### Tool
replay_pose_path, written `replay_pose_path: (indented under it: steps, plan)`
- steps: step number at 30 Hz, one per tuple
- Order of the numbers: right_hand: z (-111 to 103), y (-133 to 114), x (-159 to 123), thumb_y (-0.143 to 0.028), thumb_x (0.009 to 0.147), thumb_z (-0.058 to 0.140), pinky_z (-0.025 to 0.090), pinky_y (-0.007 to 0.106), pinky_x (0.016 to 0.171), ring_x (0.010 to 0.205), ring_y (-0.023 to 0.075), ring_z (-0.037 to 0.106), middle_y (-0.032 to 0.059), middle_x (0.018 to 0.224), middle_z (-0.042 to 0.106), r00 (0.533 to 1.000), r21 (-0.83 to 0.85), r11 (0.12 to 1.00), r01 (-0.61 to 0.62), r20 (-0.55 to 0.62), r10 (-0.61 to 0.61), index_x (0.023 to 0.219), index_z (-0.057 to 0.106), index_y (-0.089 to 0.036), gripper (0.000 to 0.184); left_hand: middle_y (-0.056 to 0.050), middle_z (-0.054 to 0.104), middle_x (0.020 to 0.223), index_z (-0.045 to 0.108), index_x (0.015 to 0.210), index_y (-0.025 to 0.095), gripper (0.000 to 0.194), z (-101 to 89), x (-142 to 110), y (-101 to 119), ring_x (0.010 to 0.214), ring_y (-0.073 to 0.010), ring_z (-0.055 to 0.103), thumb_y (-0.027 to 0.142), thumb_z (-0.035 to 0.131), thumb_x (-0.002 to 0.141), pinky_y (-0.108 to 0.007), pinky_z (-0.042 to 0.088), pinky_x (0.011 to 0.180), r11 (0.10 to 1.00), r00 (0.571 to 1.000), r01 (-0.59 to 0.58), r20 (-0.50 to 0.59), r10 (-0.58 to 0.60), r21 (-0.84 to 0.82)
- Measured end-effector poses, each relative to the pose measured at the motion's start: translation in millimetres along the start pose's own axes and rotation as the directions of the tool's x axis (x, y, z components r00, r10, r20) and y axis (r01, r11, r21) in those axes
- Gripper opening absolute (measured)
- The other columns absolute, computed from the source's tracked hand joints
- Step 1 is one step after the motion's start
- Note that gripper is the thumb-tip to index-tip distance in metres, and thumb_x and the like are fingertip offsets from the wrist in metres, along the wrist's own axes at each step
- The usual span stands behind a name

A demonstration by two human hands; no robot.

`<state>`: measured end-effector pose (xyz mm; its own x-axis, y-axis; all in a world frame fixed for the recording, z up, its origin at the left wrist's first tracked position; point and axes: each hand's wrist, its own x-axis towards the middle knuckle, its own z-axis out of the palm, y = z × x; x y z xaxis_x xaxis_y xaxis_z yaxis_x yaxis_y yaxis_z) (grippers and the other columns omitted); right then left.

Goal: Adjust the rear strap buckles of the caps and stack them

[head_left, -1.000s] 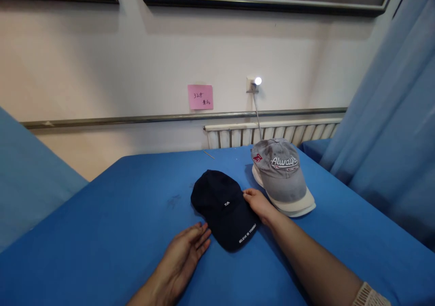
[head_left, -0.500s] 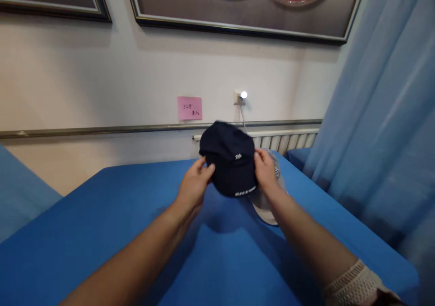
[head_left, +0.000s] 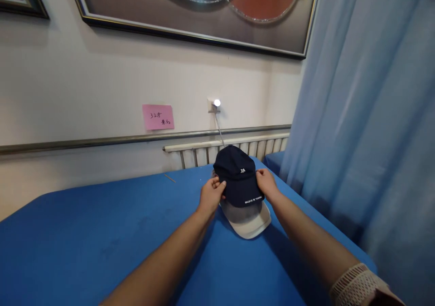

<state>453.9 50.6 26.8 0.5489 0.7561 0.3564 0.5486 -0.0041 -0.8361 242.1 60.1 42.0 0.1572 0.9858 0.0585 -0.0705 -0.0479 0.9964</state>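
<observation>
A navy baseball cap [head_left: 236, 170] with a small white emblem and white lettering along its brim is between my hands, brim toward me. My left hand [head_left: 211, 193] pinches its left edge, thumb on top. On the other side, my right hand [head_left: 267, 183] grips the right edge of the cap. Directly beneath is a grey cap [head_left: 249, 224] with a pale brim, lying on the blue-covered table [head_left: 142, 242]. The navy cap hides most of the grey cap's crown; I cannot tell whether the two touch.
A thin stick [head_left: 170, 178] lies near the table's far edge. Behind stand a radiator [head_left: 190, 154] and a wall rail [head_left: 102, 141]. A plug with a light [head_left: 216, 103] and a pink note [head_left: 158, 117] are on the wall. Blue curtains [head_left: 343, 93] hang at the right.
The navy cap has moved right and down in both hands, now over the grey cap instead of beside it. My view has turned to the right.
</observation>
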Motion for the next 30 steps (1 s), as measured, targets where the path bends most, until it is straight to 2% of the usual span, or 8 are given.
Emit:
replay_pose_path:
  steps: [4, 9, 16, 18, 20, 22, 27, 30]
  plan:
    - [7, 9, -8, -0.023, 0.083, 0.049, 0.049, 0.031, 0.083, 0.094, 0.0242, 0.068, 0.0111, 0.095, 0.074, 0.998, -0.076, 0.995, -0.067, -0.027, 0.065, 0.095, 0.071, -0.015, 0.026, -0.002, 0.065, 0.083, 0.060, 0.109, 0.013, 0.040, -5.2, -8, -11, 0.065, -0.0120, 0.063, 0.025, 0.077, 0.074, -0.018, 0.049, 0.049, 0.999, 0.996, -0.049, -0.069, 0.050, 0.023]
    - [8, 18, -21, -0.024, 0.081, 0.052, 0.049, 0.032, 0.084, 0.091, 0.0239, 0.067, 0.0117, 0.094, 0.072, 0.998, -0.097, 0.994, -0.053, -0.050, 0.048, 0.091, 0.069, -0.015, 0.022, -0.009, 0.068, 0.099, 0.062, 0.106, 0.013, 0.041, -17.1, -26, -26, 0.065, -0.0119, 0.063, 0.023, 0.075, 0.068, -0.021, 0.050, 0.054, 0.994, 0.994, -0.055, -0.085, 0.063, 0.098]
    - [-9, 5, -74, -0.023, 0.085, 0.044, 0.048, 0.042, 0.093, 0.103, 0.0264, 0.061, 0.0144, 0.108, 0.063, 0.971, -0.060, 0.987, 0.147, -0.183, -0.155, 0.106, 0.061, -0.016, 0.028, -0.007, 0.069, 0.082, 0.065, 0.087, 0.013, 0.029, -63.2, -58, -31, 0.058, -0.0145, 0.063, 0.029, 0.074, 0.064, -0.026, 0.049, 0.055, 0.977, 1.000, -0.007, -0.017, 0.010, 0.213]
    - [-7, -18, -95, -0.022, 0.086, 0.046, 0.045, 0.042, 0.099, 0.109, 0.0245, 0.058, 0.0107, 0.108, 0.063, 0.942, -0.036, 0.954, 0.296, -0.156, -0.298, 0.103, 0.060, -0.019, 0.023, -0.003, 0.067, 0.072, 0.066, 0.081, 0.014, 0.027, -78.6, -65, -19, 0.056, -0.0153, 0.062, 0.032, 0.074, 0.063, -0.028, 0.050, 0.055, 0.971, 1.000, -0.011, 0.023, 0.006, 0.238]
    - [0, -48, -114, -0.020, 0.088, 0.049, 0.045, 0.043, 0.098, 0.108, 0.0245, 0.058, 0.0108, 0.109, 0.064, 0.828, 0.032, 0.831, 0.555, -0.116, -0.548, 0.105, 0.060, -0.019, 0.020, -0.001, 0.066, 0.066, 0.066, 0.079, 0.015, 0.026, -94.0, -68, -1, 0.055, -0.0156, 0.062, 0.034, 0.074, 0.062, -0.028, 0.051, 0.057, 0.965, 0.999, -0.034, 0.044, 0.024, 0.260]
    - [11, -80, -129, -0.018, 0.090, 0.049, 0.048, 0.041, 0.091, 0.100, 0.0227, 0.060, 0.0088, 0.103, 0.064, 0.774, 0.099, 0.767, 0.633, -0.097, -0.626, 0.104, 0.059, -0.019, 0.017, -0.001, 0.068, 0.069, 0.068, 0.083, 0.017, 0.029, -109.5, -71, 22, 0.060, -0.0162, 0.063, 0.037, 0.073, 0.064, -0.029, 0.052, 0.062, 0.959, 0.997, -0.074, 0.041, 0.065, 0.275]
    - [53, -134, -157, -0.017, 0.092, 0.049, 0.053, 0.036, 0.085, 0.093, 0.0200, 0.064, 0.0069, 0.098, 0.065, 0.775, 0.279, 0.733, 0.620, -0.070, -0.628, 0.104, 0.060, -0.020, 0.017, -0.004, 0.073, 0.083, 0.069, 0.098, 0.018, 0.030, -149.3, -86, 73, 0.071, -0.0183, 0.068, 0.040, 0.065, 0.077, -0.030, 0.054, 0.070, 0.879, 0.962, -0.254, 0.013, 0.272, 0.403]
    - [75, -146, -169, -0.016, 0.092, 0.049, 0.056, 0.034, 0.077, 0.081, 0.0177, 0.066, 0.0045, 0.093, 0.067, 0.784, 0.334, 0.734, 0.591, -0.023, -0.620, 0.127, 0.054, -0.021, 0.036, 0.000, 0.069, 0.073, 0.067, 0.115, 0.020, 0.037, -168.7, -99, 94, 0.065, -0.0169, 0.066, 0.038, 0.061, 0.083, -0.028, 0.052, 0.063, 0.742, 0.906, -0.353, 0.012, 0.422, 0.570]
